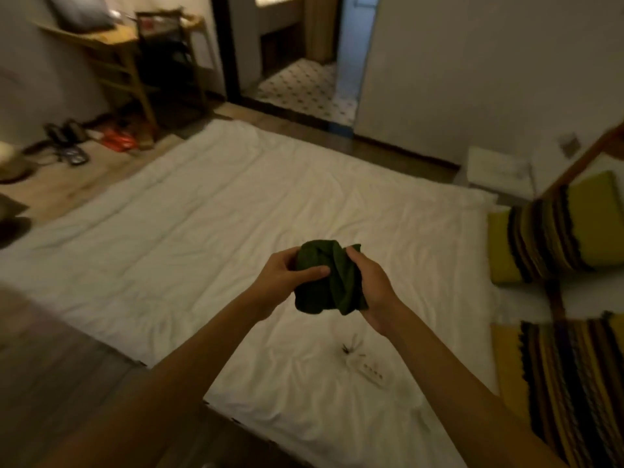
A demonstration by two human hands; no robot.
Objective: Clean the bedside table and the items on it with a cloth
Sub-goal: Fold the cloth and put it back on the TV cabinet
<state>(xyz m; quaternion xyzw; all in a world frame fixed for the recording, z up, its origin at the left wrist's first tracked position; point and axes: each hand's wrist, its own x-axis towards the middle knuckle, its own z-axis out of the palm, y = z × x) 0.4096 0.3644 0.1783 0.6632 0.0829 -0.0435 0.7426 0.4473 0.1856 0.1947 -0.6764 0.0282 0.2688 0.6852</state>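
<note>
A dark green cloth (324, 278), bunched up, is held in front of me above the white bed (202, 211). My left hand (287, 282) grips its left side with the thumb laid across the front. My right hand (369, 282) grips its right side, fingers curled behind the fabric. A white bedside table (496, 170) stands at the far right corner of the bed, beside the wall, well away from both hands. Any items on it are too blurred to make out.
A white remote (371, 374) and a small dark clip (347, 347) lie on the sheet below my hands. Yellow and striped cushions (557, 231) sit at the right. A wooden desk (111, 49), shoes (67, 136) and an open doorway (304, 79) lie beyond the bed.
</note>
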